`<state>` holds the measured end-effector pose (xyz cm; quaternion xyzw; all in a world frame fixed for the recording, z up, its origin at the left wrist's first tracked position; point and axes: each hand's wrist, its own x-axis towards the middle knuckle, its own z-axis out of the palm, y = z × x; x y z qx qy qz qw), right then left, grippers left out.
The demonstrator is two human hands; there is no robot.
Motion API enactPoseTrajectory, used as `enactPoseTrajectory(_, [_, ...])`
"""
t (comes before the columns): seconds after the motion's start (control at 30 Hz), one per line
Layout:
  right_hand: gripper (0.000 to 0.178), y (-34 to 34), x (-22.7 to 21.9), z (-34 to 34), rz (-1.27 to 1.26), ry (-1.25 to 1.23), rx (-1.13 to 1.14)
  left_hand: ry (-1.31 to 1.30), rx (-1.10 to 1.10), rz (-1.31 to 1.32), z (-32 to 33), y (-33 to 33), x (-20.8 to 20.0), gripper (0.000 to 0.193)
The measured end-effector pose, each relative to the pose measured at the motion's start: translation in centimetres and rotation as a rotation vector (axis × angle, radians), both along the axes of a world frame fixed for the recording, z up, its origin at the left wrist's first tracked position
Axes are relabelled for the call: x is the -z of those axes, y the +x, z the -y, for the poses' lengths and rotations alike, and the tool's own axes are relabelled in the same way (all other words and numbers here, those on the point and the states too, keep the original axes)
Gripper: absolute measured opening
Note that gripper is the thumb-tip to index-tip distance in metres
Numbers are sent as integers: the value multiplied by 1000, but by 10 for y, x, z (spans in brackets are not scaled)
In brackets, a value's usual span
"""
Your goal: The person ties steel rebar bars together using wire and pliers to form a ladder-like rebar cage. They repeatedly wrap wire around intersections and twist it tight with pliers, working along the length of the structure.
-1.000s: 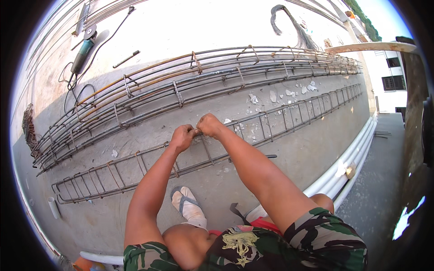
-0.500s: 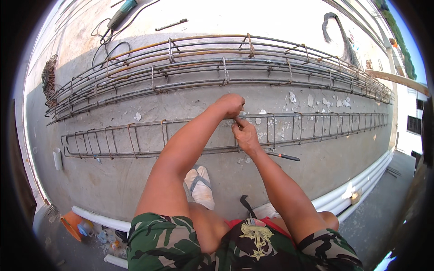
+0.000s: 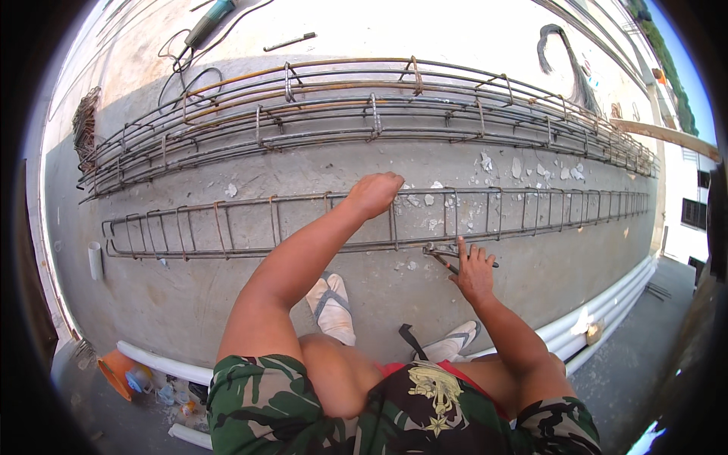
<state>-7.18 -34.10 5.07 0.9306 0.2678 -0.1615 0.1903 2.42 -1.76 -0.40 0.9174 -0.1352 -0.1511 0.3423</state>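
Head view showed the left hand (image 3: 375, 195) at the upper bar (image 3: 303, 197) of a narrow rebar cage (image 3: 458, 212) on the concrete floor (image 3: 189, 303), apparently steadying its joint with a stirrup (image 3: 394, 226); that grip was curled together, though what it pinched was hidden. The right hand (image 3: 475, 274) reached over pliers (image 3: 431, 249), fingers apart; these lay just beside the lower bar (image 3: 371, 246), probably for easy reach. Half a second earlier, both hands met at the upper bar.
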Motion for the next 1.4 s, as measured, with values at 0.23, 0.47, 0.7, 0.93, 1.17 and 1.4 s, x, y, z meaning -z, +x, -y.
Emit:
enactPoseTrajectory(0.23, [72,17,40,28,-122,148,144,115,77,-28,4,7,-6,16])
enactPoseTrajectory(0.47, [88,-16,20,21,65,261,259,133,180,74,2,7,2,14])
enactPoseTrajectory(0.7, [79,-21,35,12,-28,68,459,197,329,105,-2,13,0,14])
enactPoseTrajectory(0.93, [73,-24,32,16,25,45,351,145,128,51,-10,1,-1,13])
enactPoseTrajectory(1.17, [33,-16,4,41,-154,400,306,129,105,37,-12,0,-1,16])
enactPoseTrajectory(1.4, [33,10,-105,-12,-266,390,461,-209,63,-363,-10,-43,-34,39])
